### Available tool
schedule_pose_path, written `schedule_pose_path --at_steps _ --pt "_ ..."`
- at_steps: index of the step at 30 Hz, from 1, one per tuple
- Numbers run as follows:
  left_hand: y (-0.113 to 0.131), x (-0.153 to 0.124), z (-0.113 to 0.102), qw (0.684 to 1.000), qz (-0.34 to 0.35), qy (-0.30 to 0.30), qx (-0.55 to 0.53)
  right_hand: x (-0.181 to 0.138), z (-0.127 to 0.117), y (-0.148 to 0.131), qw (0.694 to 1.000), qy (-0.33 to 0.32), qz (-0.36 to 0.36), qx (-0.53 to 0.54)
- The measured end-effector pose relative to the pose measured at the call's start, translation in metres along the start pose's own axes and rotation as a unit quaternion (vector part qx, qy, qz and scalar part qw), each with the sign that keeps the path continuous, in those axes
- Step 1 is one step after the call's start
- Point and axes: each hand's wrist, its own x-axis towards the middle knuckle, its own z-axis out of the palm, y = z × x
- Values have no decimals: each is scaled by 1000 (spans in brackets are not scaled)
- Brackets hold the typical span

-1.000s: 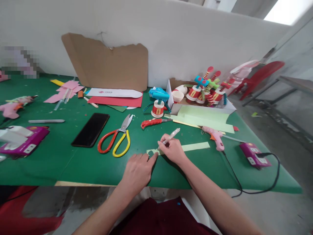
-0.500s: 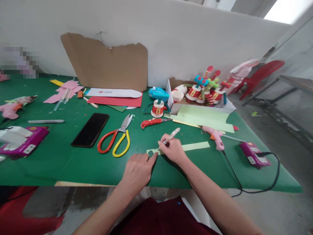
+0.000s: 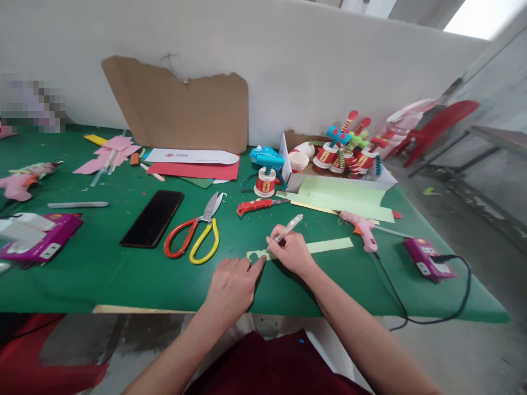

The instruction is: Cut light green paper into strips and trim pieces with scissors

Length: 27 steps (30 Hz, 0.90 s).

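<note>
A light green paper strip (image 3: 329, 245) lies flat on the green table (image 3: 123, 274) near the front edge. My right hand (image 3: 290, 253) is closed round a clear pen (image 3: 288, 227), whose tip rests on the strip's left end. A small dark piece lies on that end, under the pen tip. My left hand (image 3: 233, 285) lies flat on the table beside it, its fingers stretched out, one fingertip pressing on the strip's left end.
Red and yellow scissors (image 3: 193, 236), a black phone (image 3: 152, 217) and a red utility knife (image 3: 257, 206) lie behind my hands. A pink glue gun (image 3: 362, 227) and purple power strip (image 3: 428, 260) sit at right. A box of paper-cup figures (image 3: 341, 153) stands at the back.
</note>
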Motion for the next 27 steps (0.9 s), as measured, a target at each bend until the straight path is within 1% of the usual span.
schedule_pose_path --at_steps 22,27 --pt "0 -1 3 999 10 44 12 -2 -2 0 1000 -11 3 -6" --pt "-1 -1 3 999 11 45 14 -2 -3 -1 1000 -12 9 -8"
